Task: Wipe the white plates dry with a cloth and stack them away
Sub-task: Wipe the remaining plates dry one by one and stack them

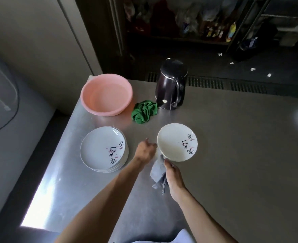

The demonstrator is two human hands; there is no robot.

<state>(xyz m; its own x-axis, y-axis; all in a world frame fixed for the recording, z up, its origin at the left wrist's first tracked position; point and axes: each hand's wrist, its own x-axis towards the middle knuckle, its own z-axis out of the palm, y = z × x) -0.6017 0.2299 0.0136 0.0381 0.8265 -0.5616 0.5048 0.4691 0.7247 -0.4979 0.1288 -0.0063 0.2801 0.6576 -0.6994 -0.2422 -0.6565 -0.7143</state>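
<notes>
Our right hand (173, 174) clutches the grey cloth (157, 171) beside the lone white plate (177, 142) on the steel table (232, 155). Our left hand (144, 151) hovers empty, loosely curled. The plate is likely slick and breakable, so we'd pinch its rim.

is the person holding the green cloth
No, the green cloth lies bunched on the table beside the kettle; the right hand grips a grey cloth.

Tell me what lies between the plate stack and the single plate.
Only the left hand, over the bare steel table; the head view shows it.
</notes>
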